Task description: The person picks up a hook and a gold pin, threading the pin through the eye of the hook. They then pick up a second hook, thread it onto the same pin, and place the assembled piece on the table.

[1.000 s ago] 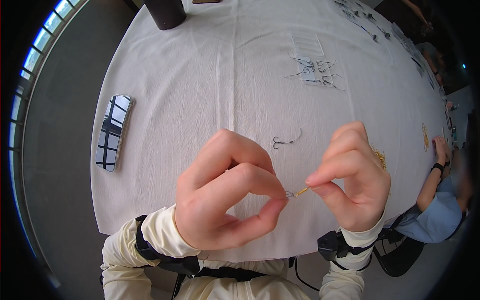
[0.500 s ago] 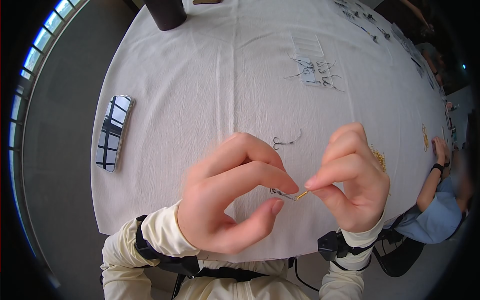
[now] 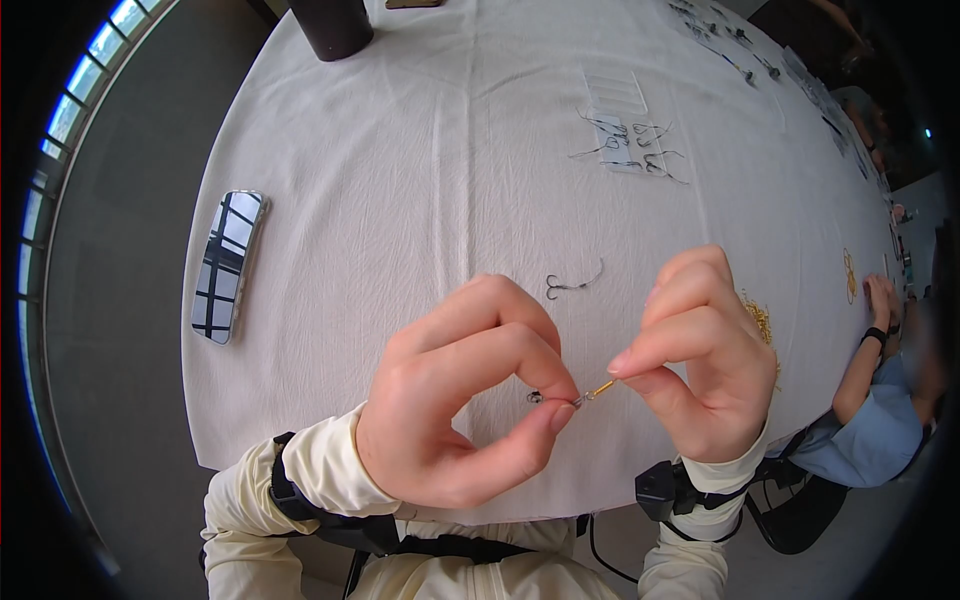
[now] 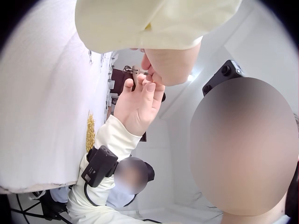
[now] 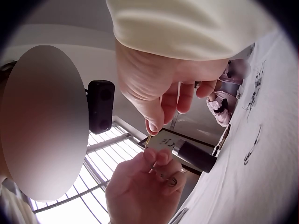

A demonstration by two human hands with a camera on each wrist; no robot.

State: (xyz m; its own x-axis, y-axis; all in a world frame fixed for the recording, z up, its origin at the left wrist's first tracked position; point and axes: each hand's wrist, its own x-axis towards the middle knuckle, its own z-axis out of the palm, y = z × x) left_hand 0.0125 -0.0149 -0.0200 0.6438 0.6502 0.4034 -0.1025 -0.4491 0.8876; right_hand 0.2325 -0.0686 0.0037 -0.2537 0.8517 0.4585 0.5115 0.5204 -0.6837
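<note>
Between thumb and forefinger, the left hand (image 3: 460, 395) pinches a small dark hook (image 3: 534, 398), whose wire end reaches past the fingertips. The right hand (image 3: 705, 355) pinches a thin gold piece (image 3: 603, 388) that meets this wire end in the gap between the hands. In the right wrist view the gold piece (image 5: 148, 139) stands between both sets of fingertips, with the hook (image 5: 172, 181) beside the left palm. Another dark treble hook with a line (image 3: 568, 286) lies on the cloth beyond the hands. Whether the gold piece and wire are linked cannot be told.
A clear case (image 3: 617, 95) with several hooks lies farther back. Gold pieces (image 3: 757, 318) are heaped behind the right hand. A phone (image 3: 228, 268) lies at the left, a dark cup (image 3: 331, 27) at the back. Another person (image 3: 868, 400) sits at the right edge.
The left thumb and forefinger parted from the hook's wire end, then closed on it again, and more of the hook now shows behind them. The right hand has barely moved.
</note>
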